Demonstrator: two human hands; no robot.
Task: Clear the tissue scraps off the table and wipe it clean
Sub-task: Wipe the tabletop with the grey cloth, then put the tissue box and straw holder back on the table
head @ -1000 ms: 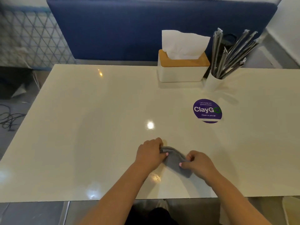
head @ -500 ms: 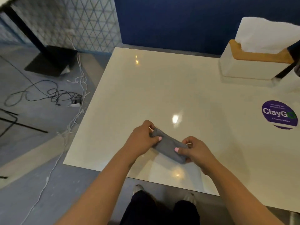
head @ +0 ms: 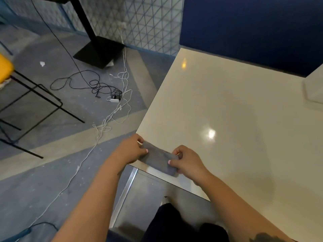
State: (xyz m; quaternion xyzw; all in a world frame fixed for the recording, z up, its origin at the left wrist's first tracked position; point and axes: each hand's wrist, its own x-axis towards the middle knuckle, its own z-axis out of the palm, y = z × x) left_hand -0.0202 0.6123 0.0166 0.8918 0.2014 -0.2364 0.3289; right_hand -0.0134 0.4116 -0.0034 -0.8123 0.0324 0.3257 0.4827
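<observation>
A folded grey cloth (head: 157,158) lies stretched between my two hands at the near left corner of the cream table (head: 236,110). My left hand (head: 130,150) pinches its left end, just over the table's left edge. My right hand (head: 187,160) pinches its right end above the tabletop. No tissue scraps show on the visible tabletop. A small white scrap (head: 42,63) lies on the floor far to the left.
The white tissue box (head: 314,88) is cut off at the right edge. A blue bench back (head: 253,32) runs behind the table. On the floor to the left are tangled cables (head: 104,88), a black stand base (head: 99,51) and a yellow-seated chair (head: 21,88).
The view has swung left and down, so the tissue box and sticker slid out to the right. Both hands, still holding the cloth, now sit at the table's left corner.
</observation>
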